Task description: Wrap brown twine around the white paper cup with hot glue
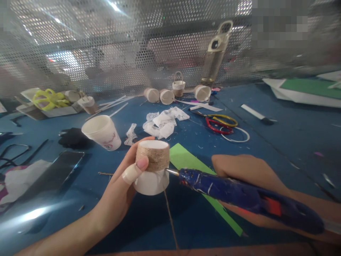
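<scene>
The small upturned paper cup (151, 183) sits above the blue table (279, 142), in front of you. Its upper half is wound in rough, tan jute twine (153, 156), its lower half is smooth white, and a loose strand hangs below. Your left hand (119, 188) clasps it, with the bandaged thumb pressed on the twine. Your right hand (247, 170) is wrapped round a blue, glue-streaked glue gun (239, 195), whose metal nozzle touches the twine's lower edge. Just behind lies a flat green paper strip (183, 158); farther off are crumpled white lace scraps (162, 122) and scissors (221, 123).
</scene>
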`<state>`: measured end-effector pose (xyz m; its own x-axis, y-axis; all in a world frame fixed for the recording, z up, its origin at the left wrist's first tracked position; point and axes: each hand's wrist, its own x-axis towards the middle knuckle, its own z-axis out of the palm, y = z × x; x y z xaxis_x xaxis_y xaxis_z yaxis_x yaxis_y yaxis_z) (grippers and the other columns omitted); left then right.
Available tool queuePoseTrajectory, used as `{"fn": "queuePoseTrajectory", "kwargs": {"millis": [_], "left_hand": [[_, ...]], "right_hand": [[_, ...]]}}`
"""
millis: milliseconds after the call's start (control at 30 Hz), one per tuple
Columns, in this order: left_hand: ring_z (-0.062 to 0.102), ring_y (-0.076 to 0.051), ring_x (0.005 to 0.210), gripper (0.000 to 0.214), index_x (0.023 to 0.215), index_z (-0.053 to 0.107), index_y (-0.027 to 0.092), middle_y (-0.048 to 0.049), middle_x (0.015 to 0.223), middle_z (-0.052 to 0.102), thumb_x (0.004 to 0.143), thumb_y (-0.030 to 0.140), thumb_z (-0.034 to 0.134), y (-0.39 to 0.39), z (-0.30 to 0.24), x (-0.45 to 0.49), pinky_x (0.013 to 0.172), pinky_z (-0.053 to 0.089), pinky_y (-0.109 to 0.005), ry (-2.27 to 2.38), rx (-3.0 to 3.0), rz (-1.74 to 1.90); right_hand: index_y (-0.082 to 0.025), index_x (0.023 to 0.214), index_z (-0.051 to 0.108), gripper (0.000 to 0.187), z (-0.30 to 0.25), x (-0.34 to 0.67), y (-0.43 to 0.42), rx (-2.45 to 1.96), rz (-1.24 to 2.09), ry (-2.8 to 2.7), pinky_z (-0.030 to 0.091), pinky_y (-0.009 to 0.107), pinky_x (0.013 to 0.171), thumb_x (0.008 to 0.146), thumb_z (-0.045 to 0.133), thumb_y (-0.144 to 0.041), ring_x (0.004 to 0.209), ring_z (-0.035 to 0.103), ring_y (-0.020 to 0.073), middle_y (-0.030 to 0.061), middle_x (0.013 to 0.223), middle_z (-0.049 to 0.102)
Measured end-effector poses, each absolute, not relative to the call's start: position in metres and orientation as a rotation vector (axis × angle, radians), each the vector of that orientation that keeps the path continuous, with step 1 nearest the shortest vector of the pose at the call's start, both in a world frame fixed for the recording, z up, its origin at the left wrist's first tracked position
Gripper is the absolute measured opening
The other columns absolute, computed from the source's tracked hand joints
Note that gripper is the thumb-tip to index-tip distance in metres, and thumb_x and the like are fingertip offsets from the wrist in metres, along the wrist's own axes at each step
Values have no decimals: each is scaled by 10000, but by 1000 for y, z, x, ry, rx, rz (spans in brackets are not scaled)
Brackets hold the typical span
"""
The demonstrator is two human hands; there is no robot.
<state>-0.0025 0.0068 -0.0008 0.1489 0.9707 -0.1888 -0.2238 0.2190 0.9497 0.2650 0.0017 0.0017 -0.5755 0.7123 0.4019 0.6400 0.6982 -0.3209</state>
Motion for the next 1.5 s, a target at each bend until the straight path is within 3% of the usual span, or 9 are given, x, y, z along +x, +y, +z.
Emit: {"fn": "queuePoseTrajectory", "kwargs": {"millis": [267,467,633,1033,1333,1500], "left_hand": [[691,-294,1035,552,1379,658,322,-76,1227,739,886,564,713,7,-5,-5,816,604,-378,939,989,1067],[657,-334,1180,524,1388,662,325,-75,1303,733,916,553,678,9,-10,-7,878,568,-374,897,979,1030],[624,-341,1236,530,1392,671,325,-58,1351,712,903,527,699,9,-8,-6,859,540,-350,920,886,1036],[672,-343,1143,615,1341,720,291,-77,1193,757,805,586,780,12,-1,-3,773,539,-335,951,815,1046],[638,-353,1214,590,1394,680,300,-69,1252,742,861,545,746,9,-3,-4,934,538,-413,939,852,1048],[665,-349,1158,634,1368,699,273,-72,1201,765,820,585,770,9,-3,-1,972,525,-439,973,818,1018]], "right_hand": [[-257,729,312,305,-2,264,4,-958,167,-2368,204,267,451,831,574,-141,453,299,88,-97,604,378],[-258,717,279,317,-2,262,4,-985,161,-2388,277,256,500,735,555,-104,457,288,85,-97,604,348],[-256,719,280,305,-1,261,4,-985,161,-2379,288,255,521,753,536,-94,470,296,81,-96,617,350],[-258,731,294,313,2,263,1,-984,193,-2368,199,266,460,840,550,-114,479,271,89,-94,618,360],[-253,725,316,290,0,261,2,-966,229,-2350,234,262,478,810,561,-122,468,296,86,-98,613,375],[-254,712,303,294,-2,260,1,-973,211,-2305,220,270,472,767,562,-127,469,298,97,-93,603,368]]}}
